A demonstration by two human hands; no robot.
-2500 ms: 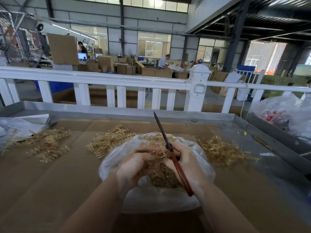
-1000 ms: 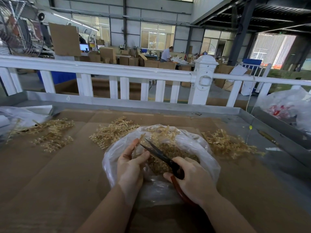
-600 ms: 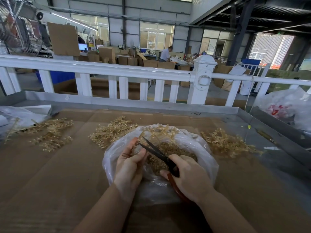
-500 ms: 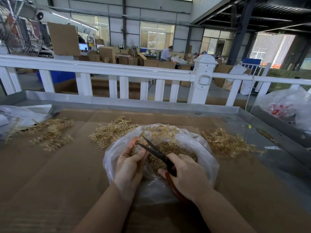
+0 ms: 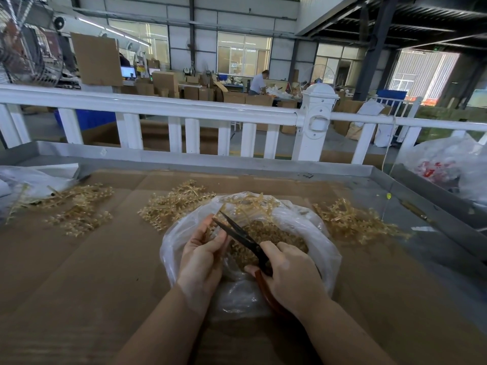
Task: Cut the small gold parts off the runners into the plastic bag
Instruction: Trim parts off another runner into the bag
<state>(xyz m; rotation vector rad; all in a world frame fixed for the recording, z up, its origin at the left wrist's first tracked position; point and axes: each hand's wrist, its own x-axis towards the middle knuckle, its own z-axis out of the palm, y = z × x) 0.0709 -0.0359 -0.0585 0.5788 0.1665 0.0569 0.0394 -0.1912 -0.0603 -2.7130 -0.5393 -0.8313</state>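
A white railing (image 5: 163, 108) is crossing mid-frame; behind it cardboard boxes (image 5: 168, 83) are standing under windows (image 5: 243, 52) where daylight is coming in. A fan (image 5: 29, 51) is hanging upper left.

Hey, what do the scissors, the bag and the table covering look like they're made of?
Scissors: dark, dull blades, likely metal; glossy reddish-brown handles, probably coated or plastic, gripped by the right hand.
Bag: thin clear plastic film, crinkled and shiny, contents showing through.
Table covering: matte brown sheets with visible seams, apparently cardboard.
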